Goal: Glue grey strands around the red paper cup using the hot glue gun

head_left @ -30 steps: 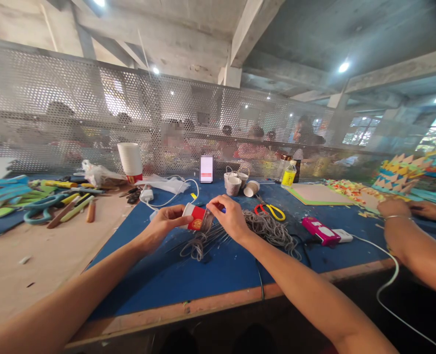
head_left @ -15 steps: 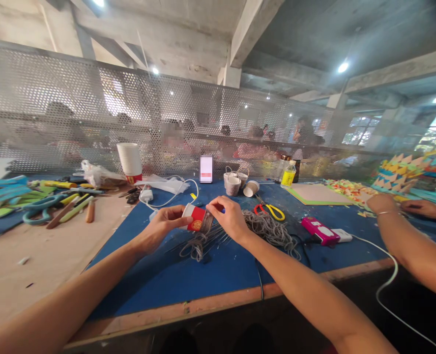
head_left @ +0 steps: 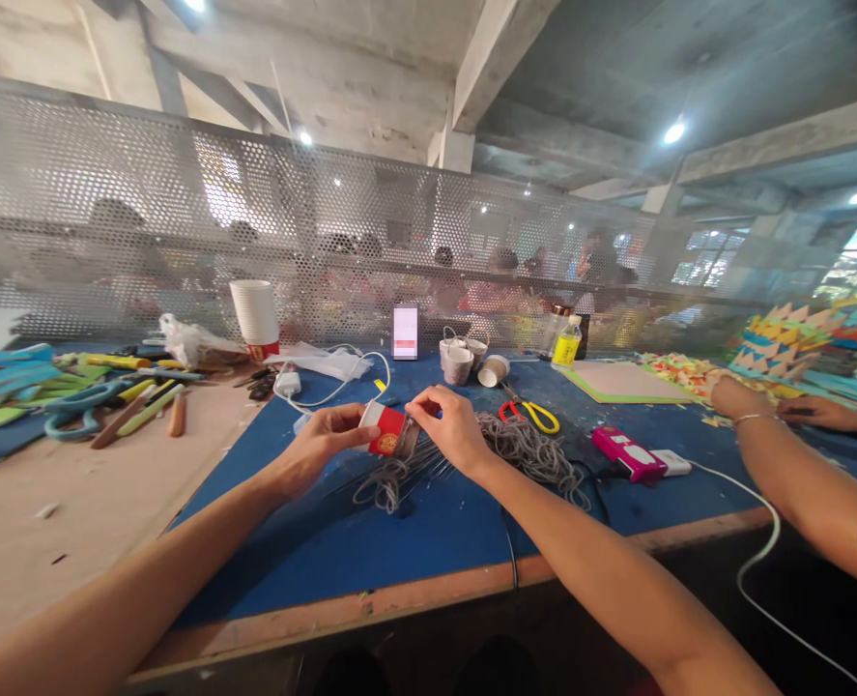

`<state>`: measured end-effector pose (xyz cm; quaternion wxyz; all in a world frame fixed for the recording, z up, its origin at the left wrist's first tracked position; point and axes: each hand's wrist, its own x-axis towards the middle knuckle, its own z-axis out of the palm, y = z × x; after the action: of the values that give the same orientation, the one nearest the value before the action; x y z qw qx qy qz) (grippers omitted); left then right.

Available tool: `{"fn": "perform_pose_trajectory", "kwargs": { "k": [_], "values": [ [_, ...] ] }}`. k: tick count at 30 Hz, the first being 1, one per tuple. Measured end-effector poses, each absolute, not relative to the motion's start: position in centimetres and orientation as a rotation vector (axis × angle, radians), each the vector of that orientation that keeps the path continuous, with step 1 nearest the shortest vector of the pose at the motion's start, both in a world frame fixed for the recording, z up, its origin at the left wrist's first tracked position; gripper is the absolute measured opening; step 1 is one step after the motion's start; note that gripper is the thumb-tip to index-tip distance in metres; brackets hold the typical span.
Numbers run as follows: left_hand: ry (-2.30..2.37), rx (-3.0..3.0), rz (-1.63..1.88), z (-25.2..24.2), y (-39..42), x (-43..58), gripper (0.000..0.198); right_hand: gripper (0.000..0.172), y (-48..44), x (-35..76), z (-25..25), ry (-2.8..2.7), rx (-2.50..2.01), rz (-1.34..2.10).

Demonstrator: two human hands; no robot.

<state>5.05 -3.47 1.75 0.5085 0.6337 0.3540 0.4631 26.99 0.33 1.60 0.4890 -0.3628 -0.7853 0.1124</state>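
My left hand (head_left: 319, 440) grips a red and white paper cup (head_left: 383, 427), which lies on its side in the air with its narrow end pointing right. Grey cord (head_left: 408, 440) is wound around that narrow end. There, the fingers of my right hand (head_left: 448, 423) are pinched together on the cord, their tips partly hidden. Below the cup, a loose loop of grey cord (head_left: 383, 488) rests on the blue tabletop (head_left: 312, 561). To the right of my right hand lies a tangled heap of grey cord (head_left: 533, 449), with several thin dark wires (head_left: 432, 462) beside it.
Yellow-handled scissors (head_left: 540, 416) lie behind the heap. Several cord-wrapped cups (head_left: 457, 362), a phone (head_left: 406, 332) and a bottle (head_left: 565, 343) stand farther back. Stacked paper cups (head_left: 254, 314) and tools (head_left: 138, 406) are at left. A pink device (head_left: 629, 454) and a co-worker's arms (head_left: 797, 464) are at right.
The cup and both my hands have barely moved; the cup's printed side is turned very slightly. At right, the co-worker's near hand has shifted a little to the left.
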Motion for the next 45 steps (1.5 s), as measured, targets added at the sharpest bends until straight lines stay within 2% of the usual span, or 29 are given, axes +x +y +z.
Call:
{"fn": "perform_pose_trajectory", "kwargs": {
  "k": [45],
  "values": [
    [0.859,1.504,1.095,1.45,-3.23,5.05,0.020,0.015,0.84,26.74,1.19,-1.934,-0.915,0.327]
  ]
}}
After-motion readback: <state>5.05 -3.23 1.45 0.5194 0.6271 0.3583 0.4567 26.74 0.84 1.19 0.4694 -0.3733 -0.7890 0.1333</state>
